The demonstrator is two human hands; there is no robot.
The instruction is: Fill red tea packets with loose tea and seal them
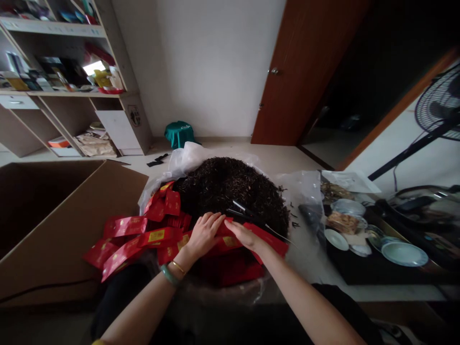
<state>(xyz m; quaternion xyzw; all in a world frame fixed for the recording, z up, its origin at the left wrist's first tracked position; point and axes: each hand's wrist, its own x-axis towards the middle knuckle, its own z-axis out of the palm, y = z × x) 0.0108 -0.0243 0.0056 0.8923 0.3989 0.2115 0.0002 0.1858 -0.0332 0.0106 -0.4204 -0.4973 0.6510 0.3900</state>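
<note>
A large transparent bag [192, 155] is filled with dark, dry, twisted leaves like loose tea [233, 177]. Red packets [125, 225] with gold print are heaped along its near and left sides. My left hand [206, 233], with a green bangle and a gold one at the wrist, has its fingers closed over the top of a red packet [230, 243]. From the other side my right hand [241, 234] grips the same packet near its upper edge; both thumbs are mostly hidden. Just beyond my hands, a slim black-and-silver tool [237, 205] lies on the leaves.
An open cardboard box [79, 211] stands at the left. To the right, a low table [359, 273] holds bowls [404, 252] and bagged dry goods [341, 223]. A fan [440, 105], a brown door [287, 81], shelves [122, 57] and a teal bag [179, 134] are farther back.
</note>
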